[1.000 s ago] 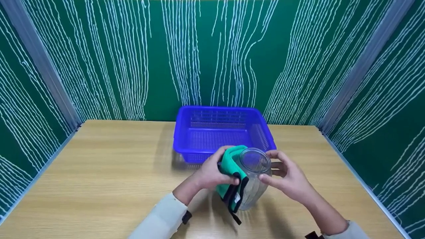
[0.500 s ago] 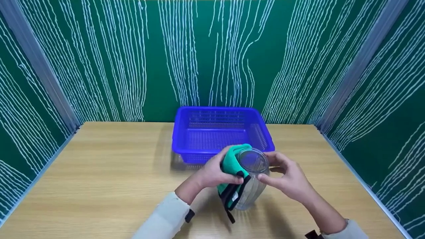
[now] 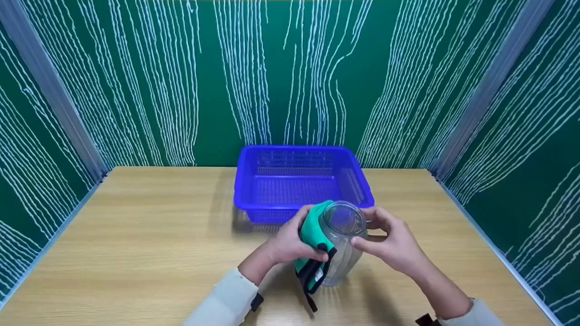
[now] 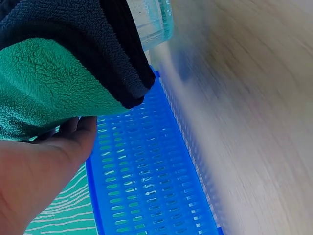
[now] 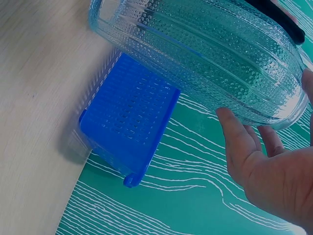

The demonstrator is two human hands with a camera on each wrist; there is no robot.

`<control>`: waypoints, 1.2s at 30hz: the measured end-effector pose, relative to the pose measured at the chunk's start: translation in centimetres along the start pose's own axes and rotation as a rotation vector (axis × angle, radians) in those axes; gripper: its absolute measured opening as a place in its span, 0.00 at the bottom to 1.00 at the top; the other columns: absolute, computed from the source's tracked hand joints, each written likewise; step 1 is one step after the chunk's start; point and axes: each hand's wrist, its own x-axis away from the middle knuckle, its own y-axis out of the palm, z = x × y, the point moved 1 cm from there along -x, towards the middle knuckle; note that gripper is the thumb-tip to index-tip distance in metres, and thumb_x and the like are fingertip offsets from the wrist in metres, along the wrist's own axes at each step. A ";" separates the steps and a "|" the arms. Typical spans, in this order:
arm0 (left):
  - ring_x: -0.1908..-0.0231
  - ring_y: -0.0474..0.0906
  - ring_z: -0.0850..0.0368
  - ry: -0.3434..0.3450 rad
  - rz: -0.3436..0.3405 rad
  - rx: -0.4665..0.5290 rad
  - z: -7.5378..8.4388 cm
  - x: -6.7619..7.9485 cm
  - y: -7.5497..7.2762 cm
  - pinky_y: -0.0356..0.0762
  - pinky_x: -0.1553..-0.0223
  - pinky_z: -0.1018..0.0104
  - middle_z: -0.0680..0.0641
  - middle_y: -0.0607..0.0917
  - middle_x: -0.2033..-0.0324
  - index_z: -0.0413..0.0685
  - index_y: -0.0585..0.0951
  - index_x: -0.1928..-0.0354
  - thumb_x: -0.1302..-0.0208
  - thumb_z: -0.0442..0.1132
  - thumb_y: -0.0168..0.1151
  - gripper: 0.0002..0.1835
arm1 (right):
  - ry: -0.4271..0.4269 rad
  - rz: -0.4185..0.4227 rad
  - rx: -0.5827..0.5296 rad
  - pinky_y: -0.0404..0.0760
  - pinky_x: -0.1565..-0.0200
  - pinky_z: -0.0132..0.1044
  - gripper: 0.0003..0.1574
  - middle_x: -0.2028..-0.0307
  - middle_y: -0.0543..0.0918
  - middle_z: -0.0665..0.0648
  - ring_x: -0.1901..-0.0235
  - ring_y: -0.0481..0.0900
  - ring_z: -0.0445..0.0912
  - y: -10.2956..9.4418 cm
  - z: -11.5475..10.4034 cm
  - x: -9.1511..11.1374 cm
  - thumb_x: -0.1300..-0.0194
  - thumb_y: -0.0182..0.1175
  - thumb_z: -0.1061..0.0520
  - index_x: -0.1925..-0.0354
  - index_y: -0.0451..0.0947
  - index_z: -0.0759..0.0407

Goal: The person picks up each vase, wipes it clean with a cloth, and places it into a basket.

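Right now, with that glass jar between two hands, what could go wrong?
The glass jar might slip: the right hand seems to hold it near the rim mostly by the fingertips, while the left hand holds green cloth at its side. The jar could also knock the blue basket just behind it. And the cloth's dangling black end might get caught under the jar's base.

In front of you is a bench (image 3: 136, 235) with a pale wood-look top, its fine grain running mostly from side to side. Near its far edge, roughly midway across, your blue basket (image 3: 267, 207) stands directly on it, upright, mouth up, with slotted walls. Dark shadows (image 3: 380, 301) fall on the wood nearer you, below the glass jar (image 3: 346, 249); you cannot tell from these views whether the jar's base touches the bench.
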 end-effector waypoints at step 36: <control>0.56 0.70 0.65 -0.098 -0.003 -0.388 -5.2 -0.3 1.5 0.68 0.52 0.65 0.65 0.74 0.58 0.70 0.63 0.47 0.87 0.56 0.77 0.52 | 0.028 -0.005 -0.046 0.79 0.64 0.36 0.28 0.58 0.74 0.54 0.59 0.76 0.50 0.1 0.4 0.0 0.58 0.70 0.53 0.57 0.71 0.52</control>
